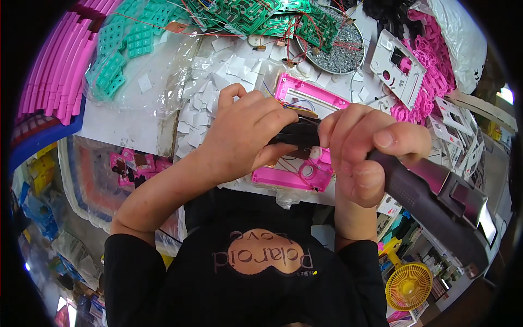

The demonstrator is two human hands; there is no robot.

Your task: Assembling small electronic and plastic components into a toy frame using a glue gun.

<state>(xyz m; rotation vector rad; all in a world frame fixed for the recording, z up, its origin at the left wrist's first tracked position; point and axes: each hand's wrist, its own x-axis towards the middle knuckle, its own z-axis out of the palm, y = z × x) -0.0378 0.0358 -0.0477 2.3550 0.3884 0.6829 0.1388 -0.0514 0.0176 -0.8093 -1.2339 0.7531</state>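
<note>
My left hand (248, 128) is closed on a black part (299, 132), thumb below it and fingers above. Under that part lies a pink plastic case (278, 177), open side up, with thin wires and a pink ring inside. My right hand (362, 147) is curled round the end of a dark grey handheld tool (436, 201) with a shiny metal piece. Its kind does not show clearly. The tool slants toward the lower right. The right fingertips come close to the black part's right end; whether they touch it, I cannot tell.
Green circuit boards (245, 16) with red wires and a round tray (364, 52) of screws stand at the back. Teal keypads (139, 38) and stacked pink strips (57, 60) lie left. White panels (397, 71) and pink parts (427, 60) crowd the right, above a yellow fan (408, 286).
</note>
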